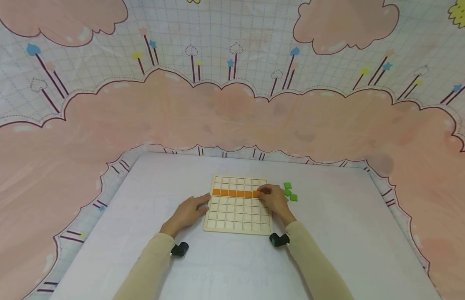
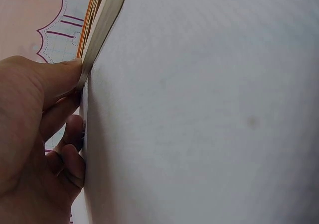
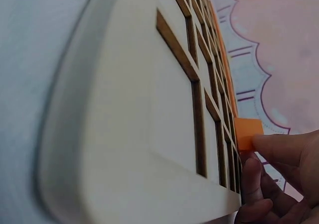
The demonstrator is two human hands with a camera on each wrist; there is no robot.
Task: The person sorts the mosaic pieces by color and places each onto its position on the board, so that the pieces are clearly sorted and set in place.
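A light wooden grid board (image 1: 239,216) lies flat on the table, with a row of orange square tiles (image 1: 232,193) across its upper part. At the right end of that row my right hand (image 1: 276,201) pinches an orange tile (image 3: 246,133) between thumb and fingers. The tile stands tilted against the grid in the right wrist view. My left hand (image 1: 189,211) rests at the board's left edge, fingertips touching it. In the left wrist view the thumb side of that hand (image 2: 30,99) meets the board's rim, with the other fingers loosely bent.
Several green square tiles (image 1: 287,185) lie just right of the board, partly hidden by my right hand. A white table (image 1: 142,179) spreads around it. Patterned cloth (image 1: 232,116) hangs behind. A black device (image 1: 279,239) is worn at each wrist.
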